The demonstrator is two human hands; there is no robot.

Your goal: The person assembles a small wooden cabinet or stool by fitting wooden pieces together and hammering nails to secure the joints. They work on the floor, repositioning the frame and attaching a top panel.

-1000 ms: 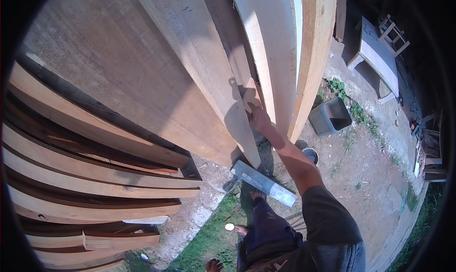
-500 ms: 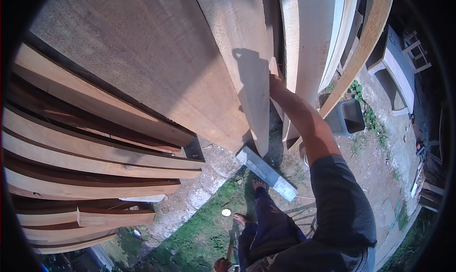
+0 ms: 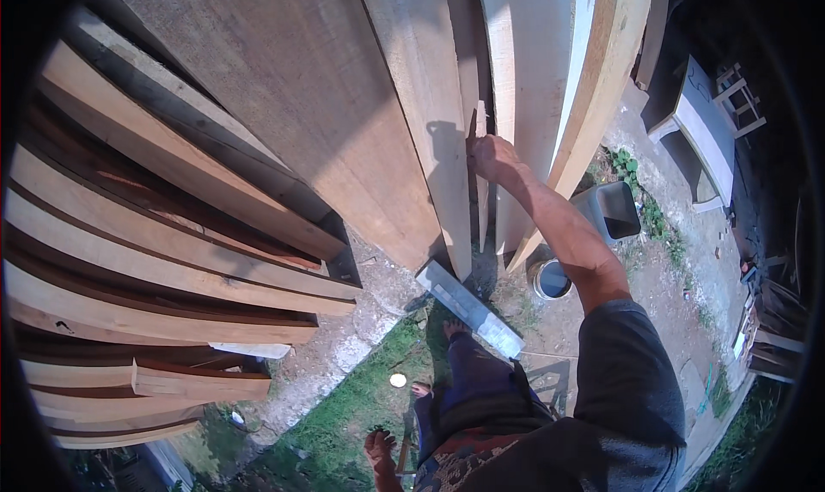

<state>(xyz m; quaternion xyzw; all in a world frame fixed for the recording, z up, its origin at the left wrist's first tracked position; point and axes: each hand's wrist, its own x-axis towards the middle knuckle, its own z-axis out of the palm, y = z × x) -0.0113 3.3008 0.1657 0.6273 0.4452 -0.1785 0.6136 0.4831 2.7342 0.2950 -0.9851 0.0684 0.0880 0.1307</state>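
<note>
My right hand [image 3: 493,158] reaches up among the standing wooden boards. Its fingers close around a narrow board [image 3: 482,204] with a pointed top, between a tall pale board [image 3: 430,122] and other upright planks. One finger lies along the left side of that narrow piece. My left hand [image 3: 379,447] hangs low near my leg, fingers apart and nothing visible in them. Close beside it is a thin wooden stick [image 3: 404,452], partly hidden. The wide brown board [image 3: 301,88] leans left of the pale one, its lower end by a grey block [image 3: 471,308] on the ground.
Several long planks [image 3: 215,281] jut in from the left in layers. To the right are a round can [image 3: 550,280], a grey bucket [image 3: 612,213] and a white table [image 3: 705,127] lying tilted. My feet stand on grass [image 3: 344,427] beside a rough concrete strip [image 3: 344,354].
My right hand, mostly hidden behind the pale board before, now shows on the narrow board. The curved plank at right has shifted left. My left hand has come forward, away from the stick.
</note>
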